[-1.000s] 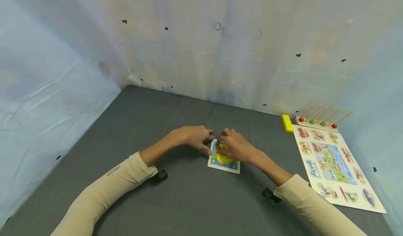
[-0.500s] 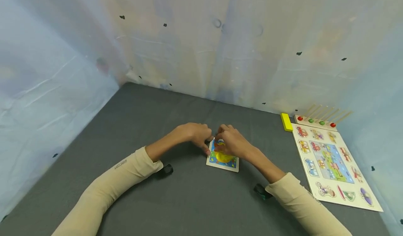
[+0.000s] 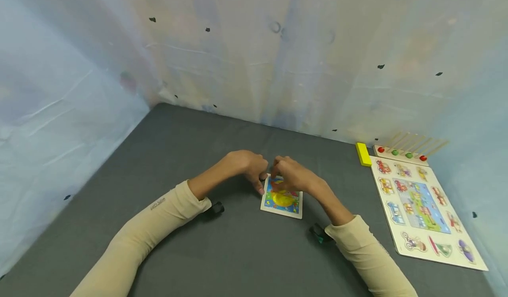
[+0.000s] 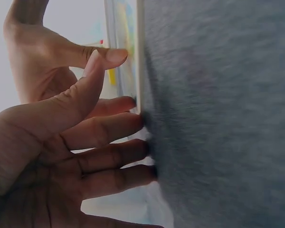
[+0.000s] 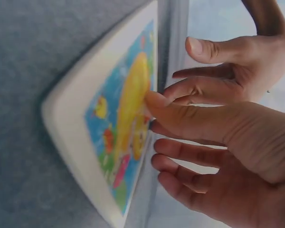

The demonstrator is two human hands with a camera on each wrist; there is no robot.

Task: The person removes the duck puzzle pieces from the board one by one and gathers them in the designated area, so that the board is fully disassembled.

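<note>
A small square puzzle board (image 3: 282, 209) with a yellow duck-like picture on a blue ground lies flat on the dark table. My left hand (image 3: 251, 167) is at its far left corner. In the left wrist view, that hand's fingers (image 4: 104, 132) reach down to the table by the board's edge, and its thumb stands apart from them. My right hand (image 3: 294, 174) is over the board's upper part. Its thumb (image 5: 194, 118) touches the picture (image 5: 128, 109) in the right wrist view, while the other fingers are loosely bent near the far edge. Neither hand visibly grips anything.
To the right lies a large peg puzzle board (image 3: 416, 244) with vehicle pictures. Behind it stands a wooden rack (image 3: 401, 155) with thin upright sticks and red and green beads. A yellow block (image 3: 363, 154) lies beside them. Pale sheeting (image 3: 254, 59) walls the table's back and sides.
My left hand has bent more at the wrist and come slightly nearer the board's corner. My right forearm has swung inward, its hand staying over the board. The small board has hardly shifted.
</note>
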